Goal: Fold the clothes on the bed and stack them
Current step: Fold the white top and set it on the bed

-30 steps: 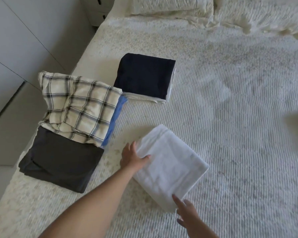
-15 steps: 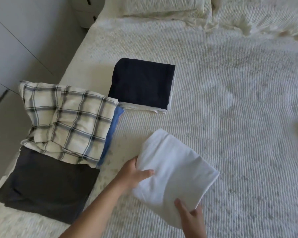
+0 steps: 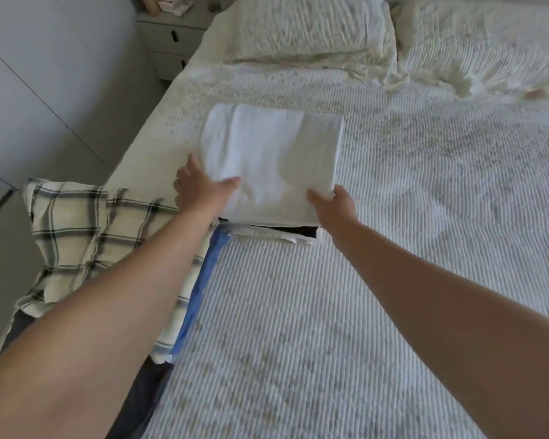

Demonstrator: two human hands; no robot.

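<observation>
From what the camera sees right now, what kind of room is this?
Most likely a bedroom. The hands work on a bed with a ribbed white cover, two pillows lie at its head, and a small nightstand with drawers stands beside it.

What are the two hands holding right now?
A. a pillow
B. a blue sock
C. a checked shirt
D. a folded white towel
D: the left hand and the right hand each grip a near corner of the folded white towel, thumbs on top, over the dark folded garment.
</observation>
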